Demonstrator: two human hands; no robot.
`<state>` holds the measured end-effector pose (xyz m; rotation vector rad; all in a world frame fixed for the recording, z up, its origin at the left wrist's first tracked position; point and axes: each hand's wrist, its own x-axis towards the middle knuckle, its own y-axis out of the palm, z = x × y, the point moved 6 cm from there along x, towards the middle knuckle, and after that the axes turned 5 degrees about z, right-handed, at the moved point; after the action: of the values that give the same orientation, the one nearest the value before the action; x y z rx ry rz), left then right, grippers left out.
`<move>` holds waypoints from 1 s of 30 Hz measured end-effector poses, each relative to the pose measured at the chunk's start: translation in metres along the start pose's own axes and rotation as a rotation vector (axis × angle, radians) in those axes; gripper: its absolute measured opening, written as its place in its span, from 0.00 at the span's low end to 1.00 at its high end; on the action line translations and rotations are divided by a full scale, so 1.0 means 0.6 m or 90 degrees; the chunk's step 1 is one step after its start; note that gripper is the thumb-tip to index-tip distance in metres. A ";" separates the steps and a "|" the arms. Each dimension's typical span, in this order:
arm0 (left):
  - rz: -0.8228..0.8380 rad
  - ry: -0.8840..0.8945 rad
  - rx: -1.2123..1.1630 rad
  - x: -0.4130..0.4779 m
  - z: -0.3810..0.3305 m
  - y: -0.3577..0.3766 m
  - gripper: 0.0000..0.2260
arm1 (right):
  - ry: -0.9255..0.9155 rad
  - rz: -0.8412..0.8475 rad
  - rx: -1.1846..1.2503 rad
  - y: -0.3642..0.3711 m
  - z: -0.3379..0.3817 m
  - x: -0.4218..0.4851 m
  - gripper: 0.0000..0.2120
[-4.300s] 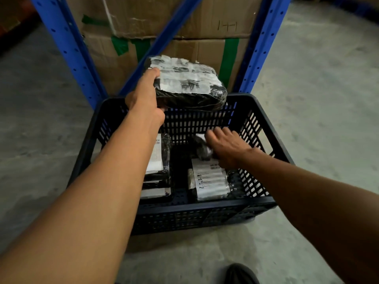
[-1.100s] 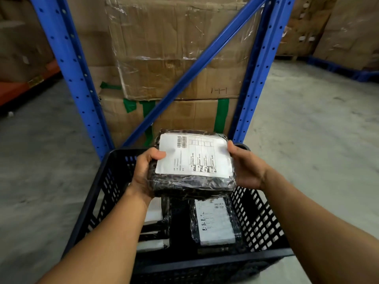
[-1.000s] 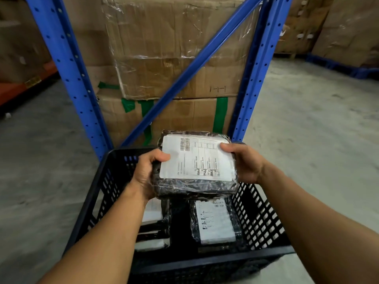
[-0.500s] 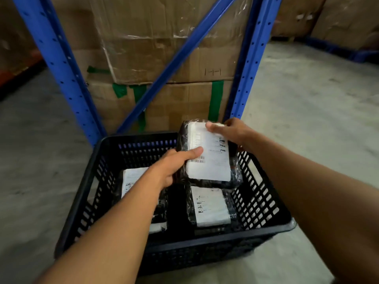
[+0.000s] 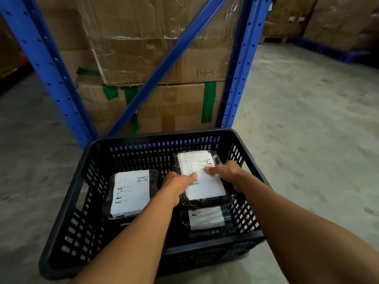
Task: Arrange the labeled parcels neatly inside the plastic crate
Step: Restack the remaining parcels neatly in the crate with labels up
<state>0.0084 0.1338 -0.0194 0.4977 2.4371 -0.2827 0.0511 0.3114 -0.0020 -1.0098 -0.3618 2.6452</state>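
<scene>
A black slatted plastic crate [image 5: 67, 208] stands on the concrete floor in front of me. Both hands hold a black-wrapped parcel with a white label [image 5: 205, 187] low inside the crate's right half. My left hand [image 5: 178, 186] grips its left edge, my right hand [image 5: 225, 174] its right edge, thumbs on the label. It lies over the far part of a second labeled parcel [image 5: 205, 219] at the front right. A third labeled parcel [image 5: 131, 192] lies flat in the left half.
A blue steel rack [image 5: 51, 64] with a diagonal brace rises just behind the crate, filled with taped cardboard boxes [image 5: 153, 48]. More boxes [image 5: 328, 19] stand at the far right. Bare concrete floor [image 5: 307, 130] lies on both sides.
The parcel was held up in front of me, label up; both hands have turned it lengthwise and lowered it into the crate's right half, onto the parcel there.
</scene>
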 end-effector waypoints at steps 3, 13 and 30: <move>-0.021 -0.005 0.068 -0.003 0.013 0.008 0.22 | 0.005 -0.004 0.014 0.010 -0.024 0.009 0.26; -0.025 -0.040 0.066 0.024 0.072 0.025 0.19 | -0.006 -0.002 0.042 0.025 -0.077 0.036 0.17; -0.011 -0.051 0.063 0.030 0.058 0.019 0.39 | 0.043 0.060 0.067 0.043 -0.073 0.034 0.29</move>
<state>0.0187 0.1382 -0.0587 0.4980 2.3587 -0.4250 0.0618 0.3005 -0.0544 -1.1048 -0.1629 2.6732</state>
